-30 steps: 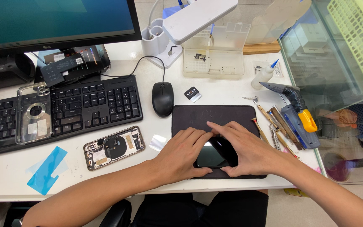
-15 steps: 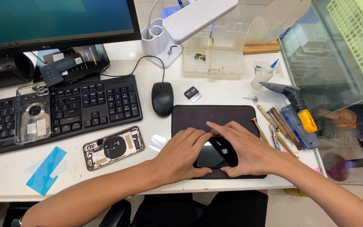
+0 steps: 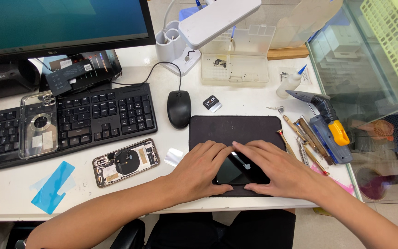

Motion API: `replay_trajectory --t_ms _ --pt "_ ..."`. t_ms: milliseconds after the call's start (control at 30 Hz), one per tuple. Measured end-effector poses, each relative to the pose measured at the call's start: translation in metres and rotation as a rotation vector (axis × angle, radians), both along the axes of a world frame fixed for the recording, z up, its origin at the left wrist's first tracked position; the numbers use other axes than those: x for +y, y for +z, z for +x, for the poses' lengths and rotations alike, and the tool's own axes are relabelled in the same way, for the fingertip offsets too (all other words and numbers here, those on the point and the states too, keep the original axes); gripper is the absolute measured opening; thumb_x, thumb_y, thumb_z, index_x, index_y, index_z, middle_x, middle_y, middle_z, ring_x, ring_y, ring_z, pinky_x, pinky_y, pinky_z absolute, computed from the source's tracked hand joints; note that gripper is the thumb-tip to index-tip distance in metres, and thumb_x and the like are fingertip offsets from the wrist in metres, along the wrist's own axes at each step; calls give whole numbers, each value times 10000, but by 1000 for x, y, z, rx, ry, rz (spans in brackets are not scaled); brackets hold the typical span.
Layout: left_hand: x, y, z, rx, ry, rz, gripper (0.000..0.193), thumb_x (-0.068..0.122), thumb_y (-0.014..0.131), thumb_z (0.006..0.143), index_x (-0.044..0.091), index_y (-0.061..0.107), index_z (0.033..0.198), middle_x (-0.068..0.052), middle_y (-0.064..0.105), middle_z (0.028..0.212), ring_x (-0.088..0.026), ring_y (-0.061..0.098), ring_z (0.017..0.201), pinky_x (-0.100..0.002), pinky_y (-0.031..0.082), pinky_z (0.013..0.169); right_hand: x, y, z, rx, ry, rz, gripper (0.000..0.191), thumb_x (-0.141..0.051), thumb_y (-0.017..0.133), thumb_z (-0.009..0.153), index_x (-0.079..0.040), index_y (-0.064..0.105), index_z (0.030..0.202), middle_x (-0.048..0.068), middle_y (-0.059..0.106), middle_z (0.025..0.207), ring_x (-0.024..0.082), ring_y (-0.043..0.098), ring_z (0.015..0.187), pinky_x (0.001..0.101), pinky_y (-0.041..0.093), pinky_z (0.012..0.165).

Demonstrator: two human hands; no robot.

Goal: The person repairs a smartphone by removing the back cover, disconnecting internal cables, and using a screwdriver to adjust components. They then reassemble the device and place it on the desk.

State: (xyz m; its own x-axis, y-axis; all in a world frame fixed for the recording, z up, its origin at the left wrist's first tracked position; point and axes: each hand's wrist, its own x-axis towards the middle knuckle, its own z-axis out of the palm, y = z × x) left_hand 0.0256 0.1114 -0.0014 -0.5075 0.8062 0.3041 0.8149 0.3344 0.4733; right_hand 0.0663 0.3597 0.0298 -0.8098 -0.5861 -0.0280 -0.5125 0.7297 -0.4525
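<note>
The scene is bright and evenly lit, with soft light falling from above and behind the hands, where a white desk lamp (image 3: 219,18) hangs over the desk (image 3: 254,99). Shadows are faint and short; a soft one sits under the left hand (image 3: 199,170) and the right hand (image 3: 277,170). The dark glossy phone (image 3: 238,170) between them carries a small bright glare streak. To the right of the hands, a glass panel (image 3: 360,92) shows pale reflections. Focus is sharp near the hands. Straight edges bow slightly far left and far right, a mild wide-angle distortion.
</note>
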Motion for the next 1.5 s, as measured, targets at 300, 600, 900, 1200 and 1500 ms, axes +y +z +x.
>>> replay_trajectory --t_ms 300,600,900,1200,1500 --pt "-1 3 3 0 6 10 816 368 874 730 -60 548 1343 -199 618 1241 -339 580 1171 -428 493 938 14 -11 10 215 62 -75 858 -284 832 747 -40 440 1471 172 612 1305 324 596 1206 420 494 1019" --pt "-1 5 -2 -61 22 93 682 450 773 853 -62 607 1272 -207 687 1116 -337 636 1063 -430 523 903 20 -14 5 339 126 -112 734 -209 764 800 0 473 1440 198 649 1286 351 659 1147 432 538 979" --pt "4 1 -9 -149 48 96 562 352 683 975 -85 581 1313 -220 684 1091 -329 638 1037 -411 533 885 34 -11 -18 -19 -39 -178 514 -248 723 874 -106 616 1357 81 774 1138 249 765 940 341 614 802" --pt "13 1 -18 99 2 189 921 408 793 833 -106 374 1473 -312 503 1439 -437 507 1315 -513 446 1090 42 5 -61 -196 -36 -178 421 -293 632 930 -52 671 1274 110 770 1161 273 752 1021 378 591 855" --pt "27 -15 -20 546 -74 -156 802 513 683 978 32 429 1566 -208 362 1649 -343 364 1529 -568 297 1220 51 9 -83 -305 -66 -149 547 -375 648 878 -60 658 1325 114 767 1182 273 752 1023 369 599 824"
